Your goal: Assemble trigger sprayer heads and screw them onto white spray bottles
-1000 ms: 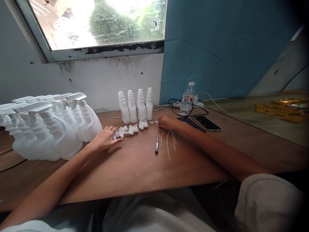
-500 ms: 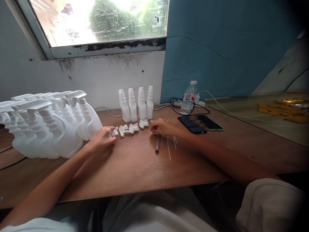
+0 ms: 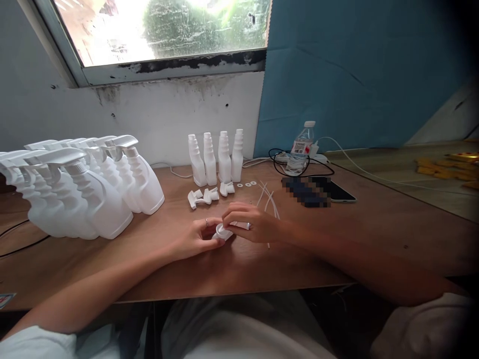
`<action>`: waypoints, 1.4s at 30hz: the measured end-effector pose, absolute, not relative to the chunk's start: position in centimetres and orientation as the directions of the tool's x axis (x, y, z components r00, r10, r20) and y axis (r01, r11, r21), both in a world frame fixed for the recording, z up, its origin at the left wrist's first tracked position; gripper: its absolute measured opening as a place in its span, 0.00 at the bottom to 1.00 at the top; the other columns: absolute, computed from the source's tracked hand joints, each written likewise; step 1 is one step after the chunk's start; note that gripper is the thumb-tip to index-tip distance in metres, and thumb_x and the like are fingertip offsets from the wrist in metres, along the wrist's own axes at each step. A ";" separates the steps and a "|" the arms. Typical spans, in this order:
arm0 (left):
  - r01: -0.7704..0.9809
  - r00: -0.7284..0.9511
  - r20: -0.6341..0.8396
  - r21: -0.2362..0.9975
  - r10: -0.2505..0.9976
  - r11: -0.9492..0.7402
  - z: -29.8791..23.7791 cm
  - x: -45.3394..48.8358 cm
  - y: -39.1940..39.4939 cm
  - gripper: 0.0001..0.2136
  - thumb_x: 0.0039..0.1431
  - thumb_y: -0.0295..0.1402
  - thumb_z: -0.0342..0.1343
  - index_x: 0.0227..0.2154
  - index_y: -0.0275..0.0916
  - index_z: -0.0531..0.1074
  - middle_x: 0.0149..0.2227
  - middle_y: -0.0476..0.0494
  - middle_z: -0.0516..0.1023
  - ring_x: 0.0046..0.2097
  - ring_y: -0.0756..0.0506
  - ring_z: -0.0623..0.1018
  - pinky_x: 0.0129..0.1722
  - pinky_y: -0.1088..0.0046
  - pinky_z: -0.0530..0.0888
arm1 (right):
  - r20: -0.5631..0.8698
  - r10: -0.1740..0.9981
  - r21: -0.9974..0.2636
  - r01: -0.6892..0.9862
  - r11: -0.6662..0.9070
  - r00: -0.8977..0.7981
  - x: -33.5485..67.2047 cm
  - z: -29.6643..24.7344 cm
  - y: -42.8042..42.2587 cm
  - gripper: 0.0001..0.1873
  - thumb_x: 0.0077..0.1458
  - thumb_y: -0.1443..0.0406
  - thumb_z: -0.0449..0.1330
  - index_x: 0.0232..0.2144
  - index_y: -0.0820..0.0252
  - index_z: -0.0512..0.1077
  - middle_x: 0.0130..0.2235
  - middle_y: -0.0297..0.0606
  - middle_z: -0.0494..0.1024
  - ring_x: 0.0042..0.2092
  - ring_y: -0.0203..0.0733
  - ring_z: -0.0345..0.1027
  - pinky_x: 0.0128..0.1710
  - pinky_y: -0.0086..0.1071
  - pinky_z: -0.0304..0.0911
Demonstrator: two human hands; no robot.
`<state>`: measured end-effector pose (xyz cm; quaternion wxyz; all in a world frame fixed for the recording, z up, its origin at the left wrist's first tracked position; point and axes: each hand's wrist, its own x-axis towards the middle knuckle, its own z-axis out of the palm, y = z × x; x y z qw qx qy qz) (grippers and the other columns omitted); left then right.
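Low over the front of the table, my left hand (image 3: 198, 238) grips a white spray trigger head (image 3: 221, 232), its round collar turned up. My right hand (image 3: 249, 223) is closed at that collar, fingertips pressed to the opening; what they pinch, if anything, is hidden. Beyond the hands lie more white trigger heads (image 3: 210, 195) and several flat white ring washers (image 3: 247, 185). Thin white tubes (image 3: 270, 199) are spread to the right, partly behind my right hand. Several white bottles (image 3: 224, 162) without trigger heads stand upright near the wall.
At the left, several white spray bottles (image 3: 108, 199) with trigger heads on stand packed together. Toward the back right are a clear water bottle (image 3: 299, 149), a black cable (image 3: 275, 162) and two phones (image 3: 339, 190). The table's front edge (image 3: 239, 293) runs close to my body.
My left hand has brought the trigger head rightward and closer to me. My right hand has come back from beside the washers and now meets it. The screwdriver-like tool is now hidden.
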<state>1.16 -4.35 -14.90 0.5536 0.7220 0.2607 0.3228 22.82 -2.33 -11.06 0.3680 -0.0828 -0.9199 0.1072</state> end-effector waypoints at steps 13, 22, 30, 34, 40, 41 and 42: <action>0.195 0.626 0.238 0.874 0.742 -0.444 -14.9 0.6 -4.3 0.22 0.58 0.33 0.58 0.51 0.42 0.54 0.45 0.43 0.78 0.48 0.45 0.77 0.49 0.67 0.74 | 0.652 0.109 -0.095 0.062 0.994 -0.751 23.5 -12.7 -1.1 0.05 0.59 0.68 0.59 0.39 0.62 0.71 0.45 0.47 0.73 0.49 0.43 0.65 0.49 0.40 0.63; 0.378 0.681 0.440 0.474 0.586 -0.795 -15.3 -0.4 -3.3 0.10 0.60 0.34 0.56 0.44 0.41 0.69 0.45 0.46 0.78 0.45 0.47 0.78 0.47 0.73 0.73 | 0.618 0.164 -0.130 0.106 0.986 -0.769 23.4 -13.1 -1.1 0.06 0.62 0.67 0.57 0.39 0.62 0.72 0.43 0.44 0.74 0.44 0.39 0.67 0.47 0.36 0.62; 0.321 0.675 0.527 0.421 0.517 -0.848 -15.3 0.0 -3.0 0.09 0.59 0.33 0.58 0.41 0.38 0.73 0.39 0.44 0.80 0.39 0.48 0.79 0.43 0.75 0.74 | 0.600 0.109 -0.071 0.083 0.994 -0.792 23.3 -13.4 -1.1 0.08 0.63 0.69 0.53 0.41 0.63 0.71 0.43 0.46 0.74 0.44 0.41 0.66 0.46 0.37 0.64; 0.317 0.670 0.540 0.412 0.510 -0.854 -15.5 0.0 -2.9 0.08 0.59 0.33 0.56 0.40 0.38 0.73 0.39 0.44 0.80 0.39 0.48 0.79 0.42 0.74 0.74 | 0.610 0.060 -0.016 0.064 0.998 -0.790 23.3 -13.8 -0.9 0.08 0.63 0.70 0.53 0.43 0.64 0.69 0.43 0.46 0.74 0.46 0.41 0.66 0.46 0.38 0.65; 0.368 0.657 0.562 0.343 0.502 -0.864 -15.4 0.0 -3.1 0.06 0.59 0.32 0.56 0.37 0.37 0.72 0.35 0.44 0.80 0.35 0.49 0.79 0.39 0.74 0.75 | 0.609 0.039 0.092 0.120 0.988 -0.792 23.4 -13.7 -1.0 0.10 0.61 0.70 0.55 0.45 0.65 0.68 0.45 0.47 0.74 0.50 0.46 0.64 0.50 0.44 0.64; 0.368 0.654 0.569 0.336 0.498 -0.867 -15.4 0.1 -3.1 0.06 0.59 0.32 0.55 0.37 0.37 0.72 0.34 0.44 0.80 0.35 0.49 0.79 0.39 0.74 0.75 | 0.608 0.045 0.088 0.124 0.988 -0.793 23.4 -13.7 -1.0 0.10 0.61 0.70 0.55 0.45 0.65 0.68 0.45 0.47 0.74 0.50 0.46 0.64 0.50 0.45 0.64; 0.368 0.649 0.576 0.335 0.498 -0.867 -15.3 0.1 -3.2 0.06 0.59 0.32 0.55 0.37 0.37 0.72 0.34 0.45 0.80 0.35 0.49 0.79 0.39 0.75 0.75 | 0.609 0.045 0.080 0.118 0.990 -0.792 23.4 -13.7 -1.0 0.10 0.61 0.70 0.55 0.45 0.65 0.68 0.44 0.47 0.74 0.50 0.46 0.64 0.50 0.44 0.64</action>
